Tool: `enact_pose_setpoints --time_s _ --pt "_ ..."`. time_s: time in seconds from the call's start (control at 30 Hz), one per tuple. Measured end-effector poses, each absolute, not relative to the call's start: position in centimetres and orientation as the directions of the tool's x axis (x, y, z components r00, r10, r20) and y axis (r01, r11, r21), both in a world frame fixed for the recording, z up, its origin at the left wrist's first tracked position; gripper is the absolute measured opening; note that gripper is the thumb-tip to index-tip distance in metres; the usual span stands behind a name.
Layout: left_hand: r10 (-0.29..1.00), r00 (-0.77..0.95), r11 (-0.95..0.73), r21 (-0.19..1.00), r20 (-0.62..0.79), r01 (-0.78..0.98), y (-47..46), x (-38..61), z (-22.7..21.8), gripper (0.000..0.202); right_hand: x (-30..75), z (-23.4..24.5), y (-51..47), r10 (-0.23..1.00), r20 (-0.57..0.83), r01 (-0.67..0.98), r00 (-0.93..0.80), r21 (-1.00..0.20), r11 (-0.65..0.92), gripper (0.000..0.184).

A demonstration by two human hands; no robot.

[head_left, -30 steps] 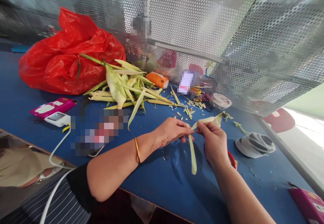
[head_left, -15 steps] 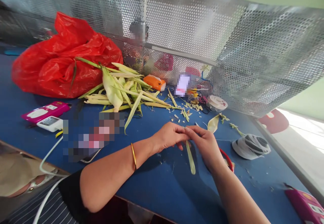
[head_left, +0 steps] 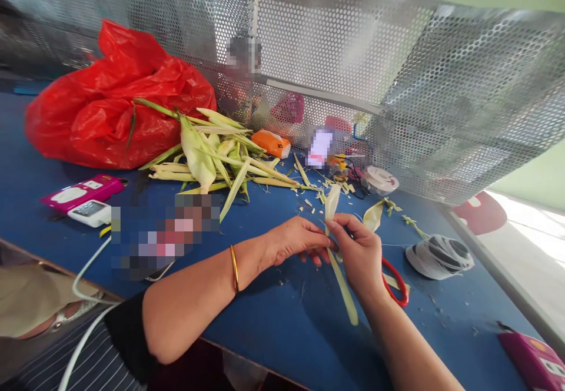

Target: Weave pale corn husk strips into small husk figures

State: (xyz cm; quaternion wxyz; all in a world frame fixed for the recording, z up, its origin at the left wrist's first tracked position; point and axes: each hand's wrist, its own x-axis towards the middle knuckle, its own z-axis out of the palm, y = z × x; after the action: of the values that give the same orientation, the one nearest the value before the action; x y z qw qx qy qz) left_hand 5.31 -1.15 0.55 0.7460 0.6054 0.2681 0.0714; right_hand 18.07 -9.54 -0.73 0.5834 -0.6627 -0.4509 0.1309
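Note:
My left hand (head_left: pixel 300 241) is closed in a pinch on a pale green corn husk strip (head_left: pixel 343 294), whose long end hangs down toward the table's front. Right against it, my right hand (head_left: pixel 362 252) pinches the husk just below a wider, pale upper part (head_left: pixel 332 201) that stands above the fingers. Whether this is one piece or two joined ones is hidden by the fingers. Beside my right wrist lies a red loop handle (head_left: pixel 404 298), apparently of scissors. A spool of white thread (head_left: pixel 439 255) stands further right, and a fine thread runs from it toward my hands.
A heap of corn husks (head_left: pixel 198 158) lies before a red plastic bag (head_left: pixel 132 108). Behind are an orange tissue pack (head_left: pixel 270 143), a phone (head_left: pixel 320 148), a white roll (head_left: pixel 379 180) and a perforated metal screen (head_left: pixel 318 37). Husk scraps litter the blue table (head_left: pixel 273 332).
The wider husk end now shows above my fingers, and the hanging strip reaches lower and further right. My right hand has turned slightly, uncovering more of the red handle.

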Motion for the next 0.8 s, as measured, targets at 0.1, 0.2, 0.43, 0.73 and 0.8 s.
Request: enact_pose_setpoints --time_s 0.1,0.2,0.43,0.73,0.8 --pt "0.512 0.801 0.336 0.931 -0.310 0.145 -0.9 5.3 0.6 0.021 18.7 0.1 -9.7 0.703 0.431 0.549 0.566 -0.833 0.068 0.026" --pt "0.610 0.738 0.356 0.932 -0.289 0.071 -0.7 5.4 0.7 0.023 19.5 0.7 -9.8 0.729 0.347 0.526 0.590 -0.851 -0.020 0.036" --pt "0.707 0.617 0.466 0.884 -0.345 -0.040 -0.4 5.4 1.0 0.036 19.1 -0.2 -10.0 0.919 0.184 0.584 0.348 -0.810 -0.059 0.040" --pt "0.754 0.613 0.321 0.946 -0.234 -0.034 -0.6 5.6 0.3 0.026 18.2 -0.4 -10.6 0.881 0.350 0.749 0.319 -0.662 -0.008 0.033" --pt "0.765 0.608 0.295 0.955 -0.210 -0.042 -0.7 5.7 0.3 0.026 17.8 -0.2 -10.6 0.882 0.377 0.755 0.284 -0.654 0.037 0.034"
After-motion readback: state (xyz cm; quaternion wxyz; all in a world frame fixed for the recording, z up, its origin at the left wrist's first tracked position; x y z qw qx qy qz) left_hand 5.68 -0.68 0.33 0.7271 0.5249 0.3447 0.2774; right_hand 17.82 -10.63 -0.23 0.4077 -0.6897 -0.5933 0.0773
